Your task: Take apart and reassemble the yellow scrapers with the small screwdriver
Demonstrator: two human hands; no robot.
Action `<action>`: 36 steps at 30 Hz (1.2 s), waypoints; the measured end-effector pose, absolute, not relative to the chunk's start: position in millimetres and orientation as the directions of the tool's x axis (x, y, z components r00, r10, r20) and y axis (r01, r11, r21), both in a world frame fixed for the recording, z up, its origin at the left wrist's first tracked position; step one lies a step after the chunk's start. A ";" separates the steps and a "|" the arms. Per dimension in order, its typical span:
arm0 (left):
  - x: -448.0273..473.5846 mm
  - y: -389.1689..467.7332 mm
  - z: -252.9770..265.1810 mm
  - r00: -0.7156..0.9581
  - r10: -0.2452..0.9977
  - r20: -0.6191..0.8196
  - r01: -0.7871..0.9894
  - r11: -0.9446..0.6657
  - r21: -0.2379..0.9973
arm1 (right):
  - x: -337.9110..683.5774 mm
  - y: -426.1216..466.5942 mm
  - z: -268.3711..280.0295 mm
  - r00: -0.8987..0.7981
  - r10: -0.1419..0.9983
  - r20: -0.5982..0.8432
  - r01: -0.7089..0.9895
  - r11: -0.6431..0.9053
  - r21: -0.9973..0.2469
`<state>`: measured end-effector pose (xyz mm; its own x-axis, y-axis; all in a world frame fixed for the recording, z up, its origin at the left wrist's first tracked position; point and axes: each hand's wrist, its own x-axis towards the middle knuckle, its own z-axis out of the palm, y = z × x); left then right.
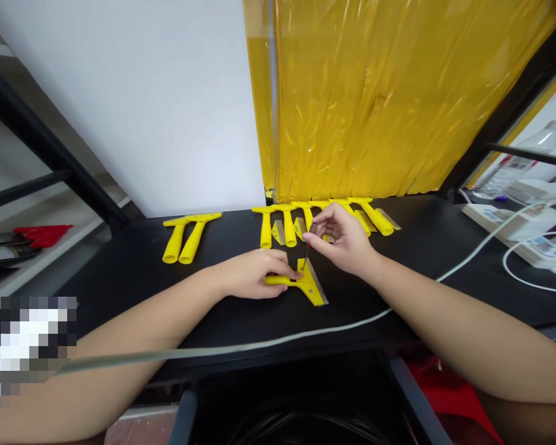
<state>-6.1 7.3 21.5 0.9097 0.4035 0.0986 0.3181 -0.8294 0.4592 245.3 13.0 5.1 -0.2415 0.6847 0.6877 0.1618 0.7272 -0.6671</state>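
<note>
A yellow scraper (312, 287) with a metal blade along its right edge lies flat on the black desk (222, 321). My left hand (258, 273) is closed round its handle and presses it down. Above it, my right hand (340, 240) pinches a small screwdriver (306, 252), whose thin shaft points down to the scraper's head near a screw hole. Whether the tip sits in a screw is too small to tell. Behind my hands stands a row of yellow scraper handles (265, 230), with loose blade pieces (278, 232) between them, partly hidden by my right hand.
Two more yellow handles (192, 241) lie at the left. A white cable (301, 334) crosses the desk's front. White power strips (509, 232) and a plastic bottle (514, 161) are at the right. A white panel (180, 111) and yellow sheeting (375, 99) stand behind.
</note>
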 end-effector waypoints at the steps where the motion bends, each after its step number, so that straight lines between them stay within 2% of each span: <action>1: -6.1 7.4 21.4 0.911 0.401 0.097 0.318 -0.832 0.455 | 245.2 13.3 4.8 -0.237 0.681 0.693 0.159 0.731 -0.664; 6: -6.1 7.3 21.4 0.914 0.397 0.082 0.328 -0.843 0.427 | 244.3 14.5 4.1 -0.243 0.656 0.715 0.120 0.752 -0.648; 13: -6.4 7.5 21.5 0.924 0.371 0.093 0.309 -0.867 0.391 | 237.9 13.4 2.2 -0.203 0.696 0.689 0.105 0.715 -0.691; 21: -6.5 8.0 22.1 0.925 0.374 0.072 0.326 -0.874 0.360 | 235.4 13.9 5.9 -0.249 0.792 0.557 -0.031 0.568 -0.822; 29: -6.9 9.0 21.6 0.925 0.370 0.089 0.312 -0.871 0.379 | 242.1 21.7 8.5 -0.297 0.799 0.522 -0.137 0.505 -0.852; 33: -6.8 10.9 20.6 0.930 0.359 0.083 0.308 -0.881 0.360 | 238.6 22.9 8.3 -0.445 0.791 0.420 -0.312 0.302 -0.901; 36: -5.3 12.2 18.7 0.930 0.359 0.077 0.315 -0.887 0.339 | 231.6 18.0 10.5 -0.458 0.826 0.329 -0.457 0.099 -0.884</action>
